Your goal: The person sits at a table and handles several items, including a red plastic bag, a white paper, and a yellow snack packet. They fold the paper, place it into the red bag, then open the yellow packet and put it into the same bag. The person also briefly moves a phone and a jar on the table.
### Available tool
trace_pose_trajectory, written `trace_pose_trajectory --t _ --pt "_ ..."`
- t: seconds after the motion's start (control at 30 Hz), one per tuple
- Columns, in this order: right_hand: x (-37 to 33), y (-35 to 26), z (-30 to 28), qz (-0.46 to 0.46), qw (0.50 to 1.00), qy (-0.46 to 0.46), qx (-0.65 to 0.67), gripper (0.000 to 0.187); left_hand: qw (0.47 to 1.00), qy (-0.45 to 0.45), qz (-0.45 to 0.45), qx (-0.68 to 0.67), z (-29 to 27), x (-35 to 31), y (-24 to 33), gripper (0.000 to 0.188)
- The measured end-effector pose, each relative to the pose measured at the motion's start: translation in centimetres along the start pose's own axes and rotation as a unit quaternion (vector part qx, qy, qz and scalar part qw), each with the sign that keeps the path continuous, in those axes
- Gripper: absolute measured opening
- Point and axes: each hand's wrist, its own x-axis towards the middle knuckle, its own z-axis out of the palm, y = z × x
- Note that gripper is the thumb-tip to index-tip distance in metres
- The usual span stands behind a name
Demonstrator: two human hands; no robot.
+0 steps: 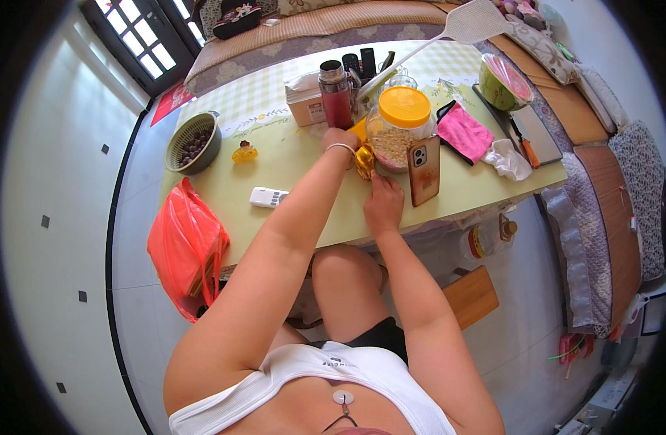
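Note:
My left hand point(341, 139), with a bracelet at the wrist, reaches over the table to the foot of a dark red thermos point(336, 101). Its fingers look curled, and what they hold is hidden. A shiny gold foil packet point(365, 161) is between my hands, its lower end pinched in the fingers of my right hand point(384, 204). Just behind the packet stands a big clear jar of oat-like flakes point(392, 138) with a yellow lid point(404, 107). Right of my right hand a phone point(425, 172) stands upright against the jar.
Left on the table point(231, 232) are a basket of dark round fruit point(194, 145), a small amber ornament point(244, 152) and a white remote point(268, 197). A red plastic bag point(188, 243) hangs at the edge. Rightward lie a pink cloth point(465, 133), a knife point(525, 141) and cut watermelon point(505, 82).

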Motion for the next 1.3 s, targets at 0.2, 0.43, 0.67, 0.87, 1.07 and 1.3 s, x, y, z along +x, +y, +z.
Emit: trace_pose_trajectory --t 0.2,0.43,0.67,0.87,1.07,1.3 --pt "0.0 -0.3 0.1 -0.003 1.0 -0.003 0.004 0.042 1.0 0.02 0.018 0.003 -1.1 -1.6 1.0 0.028" --pt "-0.2 -1.1 0.5 -0.024 1.0 0.014 0.007 0.044 0.997 -0.031 -0.003 -0.07 0.6 4.0 -2.3 0.027" --pt "0.0 -0.2 0.2 0.023 1.0 0.003 -0.004 0.045 0.99 -0.03 -0.011 -0.139 1.9 2.4 -1.4 0.022" --pt "-0.1 -0.4 0.5 0.023 0.999 0.025 0.022 0.041 0.933 -0.114 -0.084 -0.331 -2.1 -1.2 -3.4 0.009" --pt "0.0 -0.2 0.4 0.019 0.997 0.002 0.07 0.036 0.81 -0.254 -0.1 -0.519 -10.1 -7.5 -7.9 0.023" --pt "0.0 -0.3 0.4 0.05 0.986 -0.03 0.158 0.028 0.732 -0.307 0.025 -0.608 -16.7 -17.2 -15.9 0.035"
